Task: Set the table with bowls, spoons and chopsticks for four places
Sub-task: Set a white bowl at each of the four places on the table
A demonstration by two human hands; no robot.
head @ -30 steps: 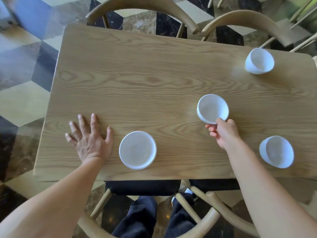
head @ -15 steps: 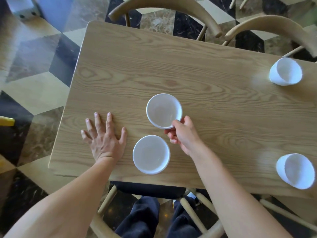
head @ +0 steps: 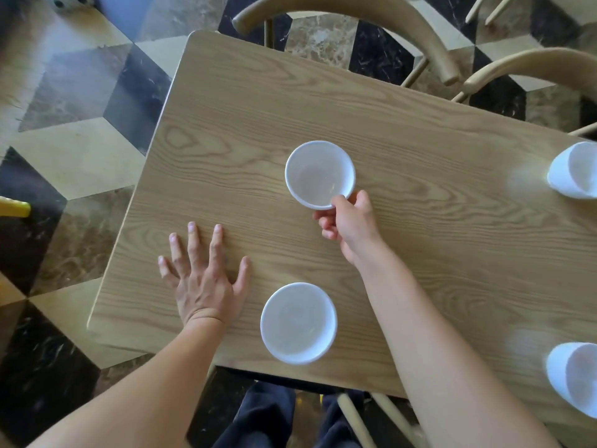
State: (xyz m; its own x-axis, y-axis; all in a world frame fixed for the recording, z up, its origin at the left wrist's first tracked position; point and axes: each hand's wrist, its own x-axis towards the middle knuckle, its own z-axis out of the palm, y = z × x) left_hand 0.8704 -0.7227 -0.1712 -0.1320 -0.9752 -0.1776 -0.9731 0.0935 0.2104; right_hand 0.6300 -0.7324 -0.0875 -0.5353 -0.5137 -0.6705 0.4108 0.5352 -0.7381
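A pale wooden table (head: 403,130) stands on a cube-patterned marble floor (head: 80,130), two chairs (head: 355,14) behind. The right hand (head: 350,226) pinches a white bowl (head: 319,174) mid-table; the left hand (head: 202,273) lies flat, fingers spread, beside a near-edge bowl (head: 298,323).

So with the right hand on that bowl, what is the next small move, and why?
Probably push the held bowl farther toward the far edge, opposite the near bowl, then let go. The right hand pinches its rim mid-table, short of the far chair.
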